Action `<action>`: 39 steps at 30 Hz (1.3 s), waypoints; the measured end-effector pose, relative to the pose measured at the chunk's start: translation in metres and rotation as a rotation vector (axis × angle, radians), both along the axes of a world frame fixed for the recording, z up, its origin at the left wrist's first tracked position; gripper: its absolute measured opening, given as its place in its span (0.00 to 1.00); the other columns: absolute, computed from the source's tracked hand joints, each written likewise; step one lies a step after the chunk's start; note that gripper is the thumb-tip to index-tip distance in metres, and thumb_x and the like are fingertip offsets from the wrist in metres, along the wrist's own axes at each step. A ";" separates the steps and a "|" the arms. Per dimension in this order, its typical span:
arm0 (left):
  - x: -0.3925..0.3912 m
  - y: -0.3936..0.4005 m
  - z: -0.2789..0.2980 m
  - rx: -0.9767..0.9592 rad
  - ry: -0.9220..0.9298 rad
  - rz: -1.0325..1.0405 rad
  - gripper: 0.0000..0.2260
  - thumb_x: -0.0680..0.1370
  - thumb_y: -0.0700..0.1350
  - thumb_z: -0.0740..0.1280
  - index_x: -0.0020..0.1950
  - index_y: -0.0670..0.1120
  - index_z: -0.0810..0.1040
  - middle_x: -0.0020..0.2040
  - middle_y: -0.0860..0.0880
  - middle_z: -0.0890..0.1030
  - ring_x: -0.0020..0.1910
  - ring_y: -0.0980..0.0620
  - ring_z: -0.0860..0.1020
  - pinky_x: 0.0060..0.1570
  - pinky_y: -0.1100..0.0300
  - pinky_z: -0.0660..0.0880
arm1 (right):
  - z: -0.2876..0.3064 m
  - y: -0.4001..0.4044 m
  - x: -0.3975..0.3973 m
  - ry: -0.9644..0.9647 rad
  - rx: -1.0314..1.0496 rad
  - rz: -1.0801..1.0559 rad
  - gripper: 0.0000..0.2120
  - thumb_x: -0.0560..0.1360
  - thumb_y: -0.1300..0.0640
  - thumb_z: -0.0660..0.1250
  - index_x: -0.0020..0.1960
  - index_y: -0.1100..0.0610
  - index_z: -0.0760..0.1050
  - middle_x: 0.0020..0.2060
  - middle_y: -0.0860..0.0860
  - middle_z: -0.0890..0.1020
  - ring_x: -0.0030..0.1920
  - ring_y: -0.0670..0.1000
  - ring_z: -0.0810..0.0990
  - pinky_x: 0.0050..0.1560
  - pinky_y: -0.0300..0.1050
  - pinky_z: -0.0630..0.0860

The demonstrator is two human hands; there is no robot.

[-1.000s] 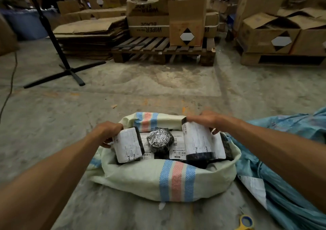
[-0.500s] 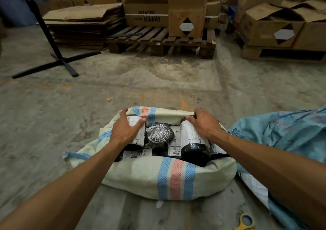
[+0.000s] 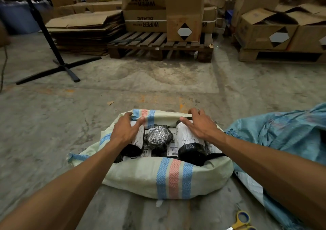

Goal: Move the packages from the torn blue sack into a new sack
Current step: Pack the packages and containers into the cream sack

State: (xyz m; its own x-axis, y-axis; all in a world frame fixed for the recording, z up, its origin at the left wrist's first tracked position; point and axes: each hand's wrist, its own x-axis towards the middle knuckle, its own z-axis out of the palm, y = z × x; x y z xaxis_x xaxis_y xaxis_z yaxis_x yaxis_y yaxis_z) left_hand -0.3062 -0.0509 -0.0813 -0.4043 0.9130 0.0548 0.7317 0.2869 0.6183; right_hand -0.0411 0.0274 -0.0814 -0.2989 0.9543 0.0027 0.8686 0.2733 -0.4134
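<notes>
Packages (image 3: pixel 189 139) already filled the new sack (image 3: pixel 174 178); the blue sack (image 3: pixel 282 138) lay slack. Both hands, left (image 3: pixel 126 130) and right (image 3: pixel 198 123), pressed flat on them, fingers spread.

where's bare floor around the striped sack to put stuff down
Bare concrete floor lies between the white woven sack with blue and red stripes and the wooden pallet, and also left of the sack toward the black stand base. The right is crowded: the crumpled blue sack touches it, with yellow-handled scissors nearby. The sack's mouth is packed with black wrapped packages.

Both forearms are bare, left hand (image 3: pixel 124 131) and right hand (image 3: pixel 200 126) ungloved.
</notes>
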 end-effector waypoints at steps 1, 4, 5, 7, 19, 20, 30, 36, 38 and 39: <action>0.001 -0.001 0.002 0.012 0.040 -0.008 0.32 0.76 0.67 0.60 0.72 0.48 0.68 0.70 0.45 0.73 0.66 0.44 0.72 0.64 0.46 0.70 | 0.002 -0.004 0.002 -0.007 0.025 0.024 0.29 0.77 0.31 0.52 0.67 0.51 0.63 0.63 0.57 0.69 0.60 0.60 0.73 0.59 0.59 0.74; 0.006 -0.006 0.008 0.082 0.142 -0.038 0.24 0.77 0.63 0.61 0.66 0.49 0.74 0.65 0.45 0.74 0.62 0.45 0.74 0.62 0.46 0.72 | 0.012 -0.016 0.008 0.009 0.056 0.095 0.28 0.77 0.33 0.54 0.69 0.50 0.62 0.63 0.56 0.69 0.63 0.58 0.71 0.61 0.59 0.73; 0.007 -0.009 0.013 0.118 0.165 -0.065 0.21 0.77 0.62 0.61 0.62 0.50 0.76 0.62 0.46 0.75 0.60 0.46 0.74 0.60 0.46 0.73 | 0.017 -0.019 0.009 0.026 0.072 0.122 0.27 0.78 0.34 0.55 0.69 0.49 0.62 0.63 0.56 0.69 0.63 0.57 0.70 0.62 0.59 0.72; 0.018 -0.019 0.019 0.202 0.197 -0.188 0.14 0.77 0.60 0.63 0.52 0.51 0.78 0.54 0.48 0.77 0.53 0.48 0.75 0.55 0.49 0.73 | 0.027 -0.031 0.016 0.042 0.106 0.168 0.27 0.78 0.35 0.56 0.70 0.49 0.62 0.64 0.55 0.68 0.65 0.56 0.69 0.64 0.59 0.69; 0.168 -0.054 0.065 0.143 0.224 -0.874 0.14 0.74 0.57 0.62 0.34 0.49 0.74 0.30 0.52 0.75 0.32 0.50 0.74 0.33 0.56 0.68 | 0.093 -0.140 0.130 0.217 0.106 -0.044 0.23 0.80 0.40 0.56 0.72 0.47 0.59 0.63 0.52 0.70 0.58 0.53 0.74 0.64 0.58 0.67; 0.189 -0.056 0.070 0.159 0.204 -0.934 0.14 0.74 0.56 0.62 0.34 0.49 0.74 0.29 0.52 0.74 0.31 0.50 0.73 0.33 0.57 0.66 | 0.099 -0.154 0.147 0.180 0.097 -0.070 0.23 0.81 0.40 0.55 0.72 0.47 0.59 0.63 0.52 0.70 0.57 0.52 0.74 0.64 0.58 0.68; 0.374 -0.120 0.058 -0.125 0.139 -1.451 0.09 0.76 0.51 0.70 0.52 0.49 0.80 0.44 0.49 0.82 0.41 0.54 0.77 0.42 0.63 0.70 | 0.117 -0.272 0.306 -0.143 0.008 -0.303 0.09 0.80 0.53 0.54 0.59 0.51 0.60 0.43 0.51 0.73 0.40 0.52 0.72 0.48 0.52 0.64; 0.458 -0.140 0.032 -0.010 0.158 -1.433 0.33 0.72 0.55 0.72 0.73 0.53 0.62 0.66 0.47 0.68 0.63 0.46 0.72 0.61 0.50 0.72 | 0.092 -0.337 0.374 -0.169 0.188 -0.400 0.13 0.75 0.46 0.55 0.57 0.49 0.63 0.46 0.46 0.71 0.46 0.50 0.71 0.47 0.50 0.67; 0.481 -0.139 0.025 -0.010 0.188 -1.418 0.38 0.70 0.55 0.74 0.75 0.55 0.59 0.68 0.46 0.64 0.66 0.43 0.69 0.62 0.47 0.71 | 0.075 -0.352 0.396 -0.158 0.143 -0.486 0.18 0.74 0.44 0.60 0.60 0.50 0.63 0.50 0.46 0.70 0.50 0.49 0.70 0.53 0.51 0.71; 0.491 -0.138 0.022 -0.026 0.221 -1.423 0.40 0.69 0.55 0.74 0.76 0.57 0.56 0.70 0.45 0.62 0.68 0.42 0.67 0.64 0.46 0.70 | 0.066 -0.355 0.405 -0.172 0.086 -0.515 0.23 0.72 0.42 0.62 0.63 0.50 0.62 0.53 0.48 0.69 0.54 0.50 0.69 0.56 0.52 0.71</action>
